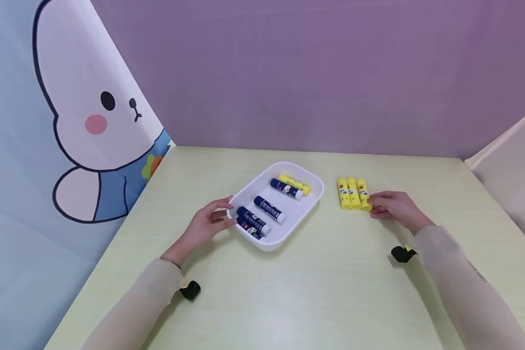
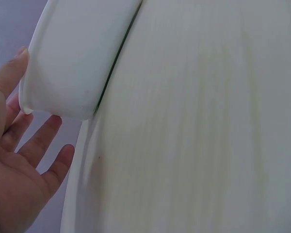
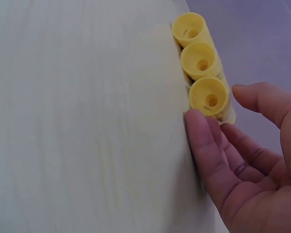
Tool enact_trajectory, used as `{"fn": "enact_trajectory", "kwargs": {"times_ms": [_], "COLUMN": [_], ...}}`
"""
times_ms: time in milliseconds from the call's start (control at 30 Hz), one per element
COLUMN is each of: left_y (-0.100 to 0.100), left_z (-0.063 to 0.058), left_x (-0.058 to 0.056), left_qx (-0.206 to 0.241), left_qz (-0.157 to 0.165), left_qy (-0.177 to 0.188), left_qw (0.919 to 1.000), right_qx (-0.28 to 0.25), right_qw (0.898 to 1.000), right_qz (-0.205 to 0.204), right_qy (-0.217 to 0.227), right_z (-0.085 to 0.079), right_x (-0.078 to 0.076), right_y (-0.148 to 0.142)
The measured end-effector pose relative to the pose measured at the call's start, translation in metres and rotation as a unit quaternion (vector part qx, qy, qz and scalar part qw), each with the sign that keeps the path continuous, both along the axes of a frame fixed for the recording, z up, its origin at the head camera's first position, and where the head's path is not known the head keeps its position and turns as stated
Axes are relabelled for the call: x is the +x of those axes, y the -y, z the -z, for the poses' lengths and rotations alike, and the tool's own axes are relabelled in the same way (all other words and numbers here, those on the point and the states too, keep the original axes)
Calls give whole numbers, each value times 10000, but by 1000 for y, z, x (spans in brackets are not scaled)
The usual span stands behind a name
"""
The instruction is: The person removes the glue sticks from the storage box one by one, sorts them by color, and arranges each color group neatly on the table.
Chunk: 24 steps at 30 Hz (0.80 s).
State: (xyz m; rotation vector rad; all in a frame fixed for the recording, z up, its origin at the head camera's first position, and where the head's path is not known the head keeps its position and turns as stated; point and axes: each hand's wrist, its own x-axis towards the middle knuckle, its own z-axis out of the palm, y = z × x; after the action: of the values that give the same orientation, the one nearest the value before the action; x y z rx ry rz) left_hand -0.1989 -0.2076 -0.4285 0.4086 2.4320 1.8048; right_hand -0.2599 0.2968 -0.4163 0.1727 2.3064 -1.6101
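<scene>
My left hand (image 1: 204, 225), fingers spread and relaxed, touches the left end of a white plastic tray (image 1: 269, 246). The left wrist view shows the thumb on one side of the tray's corner and fingertips at its rim. Inside the tray lie several dark blue glue sticks (image 1: 269, 209) with white ends and one yellow glue stick (image 1: 297, 184). To the right, three yellow glue sticks (image 1: 353, 194) lie side by side on the table. Fingertips of my right hand (image 1: 393, 208) rest against the rightmost one; in the right wrist view the thumb (image 3: 262, 99) stands apart from it.
The pale wood-look table (image 1: 288, 301) reaches back to a purple backdrop (image 1: 310, 78). A blue cloth with a cartoon rabbit (image 1: 92, 97) hangs along the left side. Black wrist-worn pieces (image 1: 190, 290) hang below both sleeves, close over the table.
</scene>
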Motion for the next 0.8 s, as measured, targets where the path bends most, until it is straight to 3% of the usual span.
{"fn": "enact_trajectory", "kwargs": {"times_ms": [233,467,800], "left_y": [-2,-1,0], "left_z": [1,1,1], "left_x": [0,0,1], "left_qx": [111,184,196], "left_qz": [17,58,68], "left_qy": [54,19,24], "left_qw": [9999,9998,9998], "right_qx": [-175,189,-135], "right_qw": [9997,9991,9975], "right_qz": [71,32,-166], "right_qy": [-125,-380,-678], "right_z": [-3,-12,-26], "right_x": [4,2,-1], "right_y": [0,5,28]}}
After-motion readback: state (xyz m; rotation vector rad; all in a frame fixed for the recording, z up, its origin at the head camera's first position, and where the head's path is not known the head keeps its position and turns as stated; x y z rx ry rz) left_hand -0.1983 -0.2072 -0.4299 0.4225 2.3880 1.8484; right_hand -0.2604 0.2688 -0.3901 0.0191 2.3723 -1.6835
